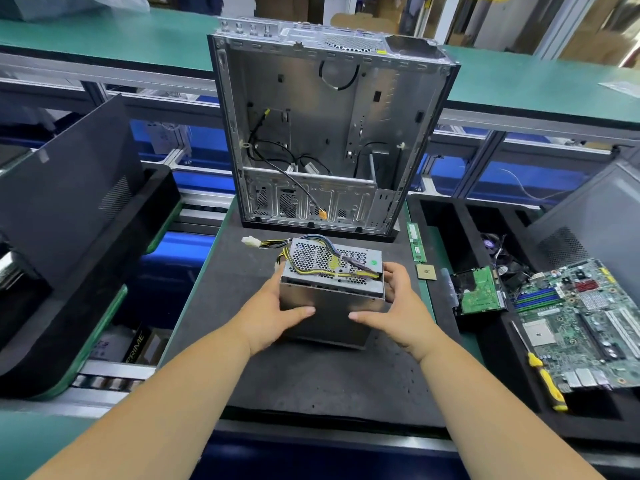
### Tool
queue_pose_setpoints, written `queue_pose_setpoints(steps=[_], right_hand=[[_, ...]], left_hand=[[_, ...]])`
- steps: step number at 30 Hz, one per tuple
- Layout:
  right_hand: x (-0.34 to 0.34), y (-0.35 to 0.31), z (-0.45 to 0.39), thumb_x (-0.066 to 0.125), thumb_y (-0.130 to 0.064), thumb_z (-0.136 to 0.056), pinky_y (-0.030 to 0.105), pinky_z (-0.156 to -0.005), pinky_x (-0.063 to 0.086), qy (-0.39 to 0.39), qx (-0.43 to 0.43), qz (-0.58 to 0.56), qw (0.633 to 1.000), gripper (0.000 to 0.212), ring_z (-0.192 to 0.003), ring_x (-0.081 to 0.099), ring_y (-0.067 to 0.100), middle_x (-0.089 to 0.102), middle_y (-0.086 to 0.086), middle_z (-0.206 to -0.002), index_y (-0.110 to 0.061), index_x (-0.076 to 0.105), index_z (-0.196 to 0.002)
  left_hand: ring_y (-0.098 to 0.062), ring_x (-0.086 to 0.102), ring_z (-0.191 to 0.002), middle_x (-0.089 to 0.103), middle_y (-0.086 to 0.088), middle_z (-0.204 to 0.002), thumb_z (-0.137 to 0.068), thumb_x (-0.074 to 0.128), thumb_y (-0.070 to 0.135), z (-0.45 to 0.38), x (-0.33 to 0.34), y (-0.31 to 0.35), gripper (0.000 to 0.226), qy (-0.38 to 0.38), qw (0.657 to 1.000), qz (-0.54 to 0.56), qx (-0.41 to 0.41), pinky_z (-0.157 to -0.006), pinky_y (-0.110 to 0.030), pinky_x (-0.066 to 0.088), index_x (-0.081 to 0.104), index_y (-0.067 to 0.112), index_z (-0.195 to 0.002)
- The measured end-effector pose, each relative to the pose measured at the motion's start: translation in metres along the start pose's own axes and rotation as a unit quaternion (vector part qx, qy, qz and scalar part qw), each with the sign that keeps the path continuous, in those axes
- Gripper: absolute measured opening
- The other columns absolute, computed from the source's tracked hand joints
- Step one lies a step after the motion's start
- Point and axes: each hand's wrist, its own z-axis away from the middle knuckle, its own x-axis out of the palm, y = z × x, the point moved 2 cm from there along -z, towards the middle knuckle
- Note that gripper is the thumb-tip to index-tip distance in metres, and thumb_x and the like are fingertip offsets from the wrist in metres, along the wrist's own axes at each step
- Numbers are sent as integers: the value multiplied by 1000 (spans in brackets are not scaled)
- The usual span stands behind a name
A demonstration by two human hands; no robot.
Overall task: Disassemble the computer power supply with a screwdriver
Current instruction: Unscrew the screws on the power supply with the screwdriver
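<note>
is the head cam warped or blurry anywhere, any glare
Head view: wide-angle bending curves the green bench edges and stretches the forearms; far background soft; the power supply between the left hand and right hand is sharp; mild sheen inside the case.

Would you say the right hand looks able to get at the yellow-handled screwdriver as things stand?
Probably yes, once it lets go: the right hand now grips the power supply. The screwdriver lies uncovered in the black tray on that side, with nothing between them.

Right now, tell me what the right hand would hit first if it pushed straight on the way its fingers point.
The right hand points left, already against the power supply, so that metal box comes first.
</note>
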Motion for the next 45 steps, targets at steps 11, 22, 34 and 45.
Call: queue_pose_setpoints(steps=[11,22,34,45], right_hand=[[-14,-37,-5,64,-89,-46,35,-80,50,-27,142,96,985,89,-98,64,17,65,-4,-110,-28,55,-110],[0,-6,-2,60,-86,-54,38,-92,52,-128,261,82,953,93,-93,72,18,70,-3,-111,-22,55,-121],[-5,-18,3,63,-75,-75,34,-92,54,-162,265,123,942,57,-94,71,16,75,-7,-102,-28,70,-107],[7,-13,11,69,-70,-76,40,-92,55,-95,334,-20,938,54,-92,72,21,75,0,-97,-23,69,-103]], left_hand=[[-5,72,-92,75,11,-106,-81,70,57,18,-15,26,41,-31,990,46,-130,-82,-26,50,72,27,-109],[-18,64,-108,69,6,-117,-53,59,87,20,-5,12,90,-64,966,-60,-243,-106,-40,43,69,25,-118],[-21,56,-119,63,1,-129,-75,66,72,20,6,22,74,-48,958,-23,-282,-104,-36,39,63,19,-127],[-22,36,-142,44,1,-152,-81,58,74,28,11,29,80,-55,950,24,-308,-116,-42,22,49,22,-141]])
